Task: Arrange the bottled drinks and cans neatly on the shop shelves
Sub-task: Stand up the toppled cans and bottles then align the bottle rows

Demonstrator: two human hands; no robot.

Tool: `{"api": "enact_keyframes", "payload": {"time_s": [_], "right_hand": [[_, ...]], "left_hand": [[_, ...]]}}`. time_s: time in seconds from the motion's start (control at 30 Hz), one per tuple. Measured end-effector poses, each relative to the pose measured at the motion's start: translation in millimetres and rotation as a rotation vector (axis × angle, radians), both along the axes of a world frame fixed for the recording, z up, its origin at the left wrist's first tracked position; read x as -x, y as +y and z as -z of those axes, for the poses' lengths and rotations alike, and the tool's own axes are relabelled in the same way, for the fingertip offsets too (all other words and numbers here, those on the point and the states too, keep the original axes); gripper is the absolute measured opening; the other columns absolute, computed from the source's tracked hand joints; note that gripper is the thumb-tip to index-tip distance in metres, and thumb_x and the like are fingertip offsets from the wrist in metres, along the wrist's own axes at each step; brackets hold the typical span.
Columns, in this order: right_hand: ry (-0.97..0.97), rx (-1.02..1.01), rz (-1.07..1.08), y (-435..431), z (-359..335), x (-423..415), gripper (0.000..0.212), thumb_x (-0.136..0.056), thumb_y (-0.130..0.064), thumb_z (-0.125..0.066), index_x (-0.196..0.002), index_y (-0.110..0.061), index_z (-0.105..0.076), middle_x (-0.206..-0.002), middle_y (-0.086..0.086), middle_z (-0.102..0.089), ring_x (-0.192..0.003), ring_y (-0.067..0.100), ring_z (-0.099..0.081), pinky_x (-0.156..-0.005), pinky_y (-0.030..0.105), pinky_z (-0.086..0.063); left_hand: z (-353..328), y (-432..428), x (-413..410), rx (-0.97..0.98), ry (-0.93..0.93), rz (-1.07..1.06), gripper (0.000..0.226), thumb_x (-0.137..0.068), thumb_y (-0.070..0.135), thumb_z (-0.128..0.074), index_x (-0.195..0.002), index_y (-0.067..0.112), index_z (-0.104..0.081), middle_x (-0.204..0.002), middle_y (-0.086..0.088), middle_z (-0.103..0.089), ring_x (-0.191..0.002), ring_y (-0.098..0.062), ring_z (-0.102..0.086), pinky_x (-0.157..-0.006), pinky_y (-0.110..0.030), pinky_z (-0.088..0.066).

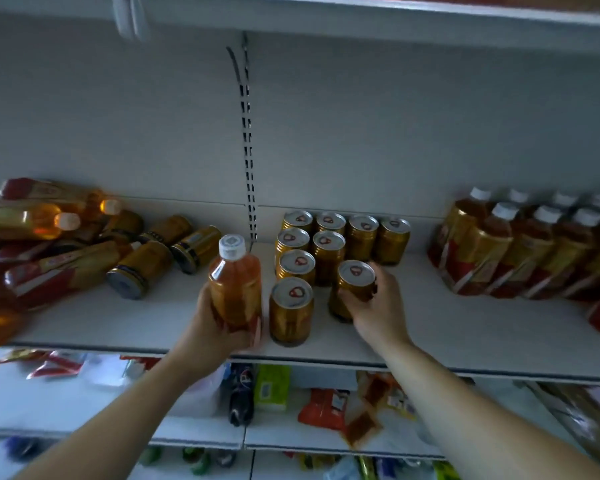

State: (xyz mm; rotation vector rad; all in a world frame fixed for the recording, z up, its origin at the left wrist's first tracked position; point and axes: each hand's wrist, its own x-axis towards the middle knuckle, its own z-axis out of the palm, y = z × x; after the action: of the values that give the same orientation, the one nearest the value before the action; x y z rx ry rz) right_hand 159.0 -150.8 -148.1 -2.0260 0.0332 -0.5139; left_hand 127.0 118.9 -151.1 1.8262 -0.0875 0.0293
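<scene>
My left hand [212, 332] grips an upright amber bottle [235, 282] with a white cap, near the front of the white shelf [465, 327]. My right hand [378, 308] holds a gold can [354, 282] standing at the right of a block of several upright gold cans [326, 244]. At the left lies a jumbled heap of fallen gold cans [142, 268] and bottles [28, 220] on their sides. A neat group of upright white-capped bottles [520, 247] stands at the right.
The slotted upright rail [248, 150] runs down the back wall behind the cans. Another shelf edge [361, 12] hangs overhead. Lower shelves [326, 407] hold snack packets and a dark bottle. Bare shelf surface lies between the can block and the right bottles.
</scene>
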Motion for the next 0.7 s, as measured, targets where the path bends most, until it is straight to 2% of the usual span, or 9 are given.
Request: {"api": "enact_keyframes", "payload": {"time_s": [0.07, 0.1, 0.17, 0.23, 0.33, 0.4, 0.47, 0.53, 0.7], "right_hand": [[0.058, 0.032, -0.049, -1.1, 4.5, -9.5, 0.058, -0.076, -0.034, -0.078, -0.123, -0.046, -0.047, -0.114, -0.025, -0.045, -0.105, -0.004, -0.046, -0.09, 0.02, -0.037], [0.094, 0.052, -0.079, -1.3, 4.8, -15.2, 0.064, -0.076, -0.038, -0.077, -0.132, -0.034, -0.045, -0.12, -0.017, -0.045, -0.11, 0.003, -0.046, -0.092, 0.025, -0.038], [0.122, 0.095, -0.144, -1.1, 3.2, -24.5, 0.071, -0.076, -0.04, -0.077, -0.136, -0.025, -0.043, -0.127, -0.006, -0.048, -0.116, 0.012, -0.047, -0.095, 0.032, -0.04], [0.113, 0.131, -0.184, -0.4, 0.2, -28.1, 0.071, -0.074, -0.039, -0.079, -0.135, -0.022, -0.044, -0.126, -0.002, -0.05, -0.118, 0.017, -0.049, -0.095, 0.034, -0.041], [0.165, 0.136, -0.216, -1.3, -4.6, -28.9, 0.074, -0.074, -0.039, -0.079, -0.135, -0.02, -0.042, -0.13, 0.001, -0.053, -0.12, 0.02, -0.05, -0.098, 0.04, -0.043], [0.213, 0.13, -0.239, -3.5, -9.0, -27.5, 0.078, -0.073, -0.043, -0.079, -0.137, -0.023, -0.039, -0.134, 0.001, -0.052, -0.123, 0.02, -0.049, -0.1, 0.041, -0.042], [0.256, 0.169, -0.217, -10.3, -10.8, -23.3, 0.089, -0.072, -0.049, -0.077, -0.144, -0.023, -0.032, -0.144, 0.004, -0.043, -0.132, 0.023, -0.04, -0.107, 0.04, -0.036], [0.316, 0.264, -0.139, -24.5, -10.1, -12.8, 0.098, -0.076, -0.056, -0.072, -0.15, -0.018, -0.022, -0.153, 0.009, -0.03, -0.139, 0.026, -0.031, -0.109, 0.037, -0.028], [0.521, 0.407, 0.015, -95.1, -1.4, 32.0, 0.087, -0.083, -0.061, -0.059, -0.149, -0.015, -0.026, -0.152, 0.009, -0.028, -0.137, 0.028, -0.032, -0.106, 0.038, -0.032]], "left_hand": [[-1.0, -5.3, 2.8, -0.012, 0.028, -0.062, 0.091, -0.059, -0.008, -0.082, -0.126, 0.029, -0.032, -0.104, -0.001, -0.062, -0.092, -0.01, -0.066, -0.066, -0.024, -0.055], [-0.4, -6.8, 5.3, -0.028, 0.039, -0.089, 0.091, -0.059, -0.005, -0.083, -0.124, 0.033, -0.032, -0.104, 0.002, -0.061, -0.091, -0.005, -0.065, -0.065, -0.021, -0.054], [2.5, -7.6, 11.3, -0.051, 0.056, -0.142, 0.087, -0.058, -0.001, -0.085, -0.116, 0.041, -0.034, -0.103, 0.006, -0.06, -0.085, 0.008, -0.062, -0.058, -0.011, -0.05], [1.6, -6.7, 19.6, -0.085, 0.081, -0.174, 0.087, -0.056, 0.008, -0.087, -0.108, 0.053, -0.035, -0.101, 0.011, -0.06, -0.083, 0.009, -0.062, -0.058, -0.011, -0.049], [-4.1, -5.5, 35.8, -0.134, 0.099, -0.185, 0.087, -0.051, 0.018, -0.09, -0.097, 0.069, -0.036, -0.097, 0.014, -0.063, -0.084, 0.006, -0.062, -0.065, -0.014, -0.047], [-6.2, -7.6, 50.5, -0.129, 0.092, -0.201, 0.082, -0.048, 0.019, -0.091, -0.096, 0.063, -0.041, -0.093, 0.015, -0.066, -0.083, 0.007, -0.062, -0.06, -0.012, -0.047], [-7.9, -13.5, 66.8, -0.114, 0.077, -0.2, 0.077, -0.043, 0.031, -0.092, -0.096, 0.059, -0.044, -0.093, 0.022, -0.067, -0.083, 0.004, -0.064, -0.064, -0.015, -0.048], [-14.3, -24.2, 78.1, -0.098, 0.064, -0.145, 0.078, -0.034, 0.049, -0.089, -0.094, 0.063, -0.043, -0.094, 0.029, -0.065, -0.086, 0.005, -0.063, -0.071, -0.02, -0.047], [-27.4, -77.2, 71.4, -0.082, 0.002, 0.115, 0.076, -0.039, 0.063, -0.083, -0.099, 0.071, -0.036, -0.097, 0.041, -0.058, -0.091, 0.017, -0.056, -0.075, -0.018, -0.044]]}}
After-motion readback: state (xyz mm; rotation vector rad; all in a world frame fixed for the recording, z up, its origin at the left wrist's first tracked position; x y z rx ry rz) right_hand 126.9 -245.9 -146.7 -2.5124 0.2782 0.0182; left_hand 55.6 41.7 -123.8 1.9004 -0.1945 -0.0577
